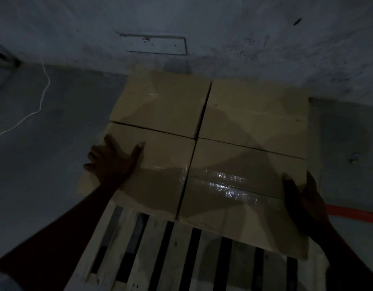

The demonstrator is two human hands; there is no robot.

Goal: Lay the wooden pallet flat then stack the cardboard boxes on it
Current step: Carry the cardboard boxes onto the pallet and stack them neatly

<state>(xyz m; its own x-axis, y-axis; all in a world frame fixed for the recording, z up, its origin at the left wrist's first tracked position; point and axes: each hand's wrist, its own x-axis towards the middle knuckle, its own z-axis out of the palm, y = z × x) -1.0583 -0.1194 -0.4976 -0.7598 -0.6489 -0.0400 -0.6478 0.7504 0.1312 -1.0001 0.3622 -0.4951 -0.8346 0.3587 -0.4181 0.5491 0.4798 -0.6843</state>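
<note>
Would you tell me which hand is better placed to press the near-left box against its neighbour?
Left. The left hand lies spread on the near-left box at its left edge; the right hand is at the outer side of the near-right box.

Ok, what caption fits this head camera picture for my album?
A left hand and a right hand press on four cardboard boxes set in a square on a flat wooden pallet.

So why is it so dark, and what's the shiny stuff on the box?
Head view: light is dim, so the left hand and right hand look nearly black; the shiny stuff is glare on tape across the near right box; soft shadows cross the boxes.
</note>
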